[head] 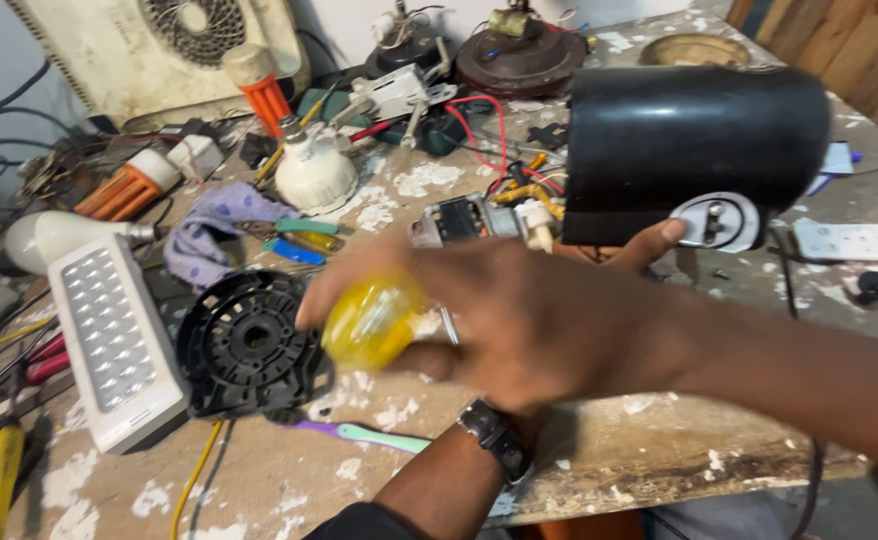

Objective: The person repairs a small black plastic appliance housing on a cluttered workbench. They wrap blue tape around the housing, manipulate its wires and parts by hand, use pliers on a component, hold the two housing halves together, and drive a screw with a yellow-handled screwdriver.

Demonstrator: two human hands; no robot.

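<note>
- Right hand enters from the right edge and crosses the middle of the frame; it is blurred; its fingers are wrapped around the yellow translucent handle of a screwdriver, and a short run of metal shank shows beside the palm.
- The yellow handle sits at the left end of that hand, just right of the round black plastic motor cover, which lies flat on the workbench.
- Left hand is largely hidden behind the right hand; its forearm rises from the bottom edge with a wristwatch on the wrist; only a fingertip shows, pressed against the lower edge of the black cylindrical housing; the grip on it appears closed, though the palm is concealed.
- The housing lies on its side; wires and a small motor part protrude at its left end.
- Around the hands on the paint-flecked bench: a white LED lamp panel to the left; a toothbrush below the motor cover; a white bulb; a purple cloth; pliers beside it.
- No container with visible contents can be made out.
</note>
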